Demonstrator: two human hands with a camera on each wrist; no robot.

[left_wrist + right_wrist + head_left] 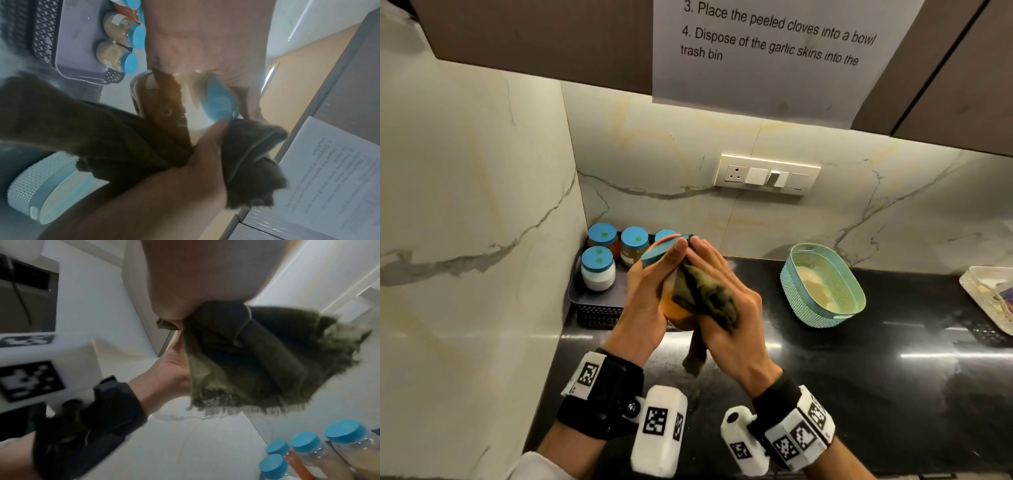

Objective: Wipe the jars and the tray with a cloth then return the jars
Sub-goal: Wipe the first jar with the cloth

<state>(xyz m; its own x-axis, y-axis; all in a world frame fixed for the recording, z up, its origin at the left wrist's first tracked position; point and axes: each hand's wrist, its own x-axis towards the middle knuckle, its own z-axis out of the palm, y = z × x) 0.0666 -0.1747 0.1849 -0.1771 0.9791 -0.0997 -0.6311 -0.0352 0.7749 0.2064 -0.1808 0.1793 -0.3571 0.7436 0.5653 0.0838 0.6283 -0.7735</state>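
My left hand [654,284] grips a tilted jar [678,318] with orange contents and a blue lid [654,256], held above the black counter. My right hand [726,301] holds a dark olive cloth [705,298] and presses it against the jar's side; one end of the cloth hangs below the hands. In the left wrist view the lid [218,105] shows under my left palm [205,40], and the cloth [123,138] is wrapped on the jar. The right wrist view shows the cloth [267,361] bunched in my right hand [195,272]. A grey tray [599,313] in the back left corner holds several blue-lidded jars [598,270].
A teal perforated basket [825,284] stands on the counter to the right of my hands. A clear container [989,294] sits at the far right edge. Marble walls close off the left side and the back, with a socket panel [767,174] on the back wall.
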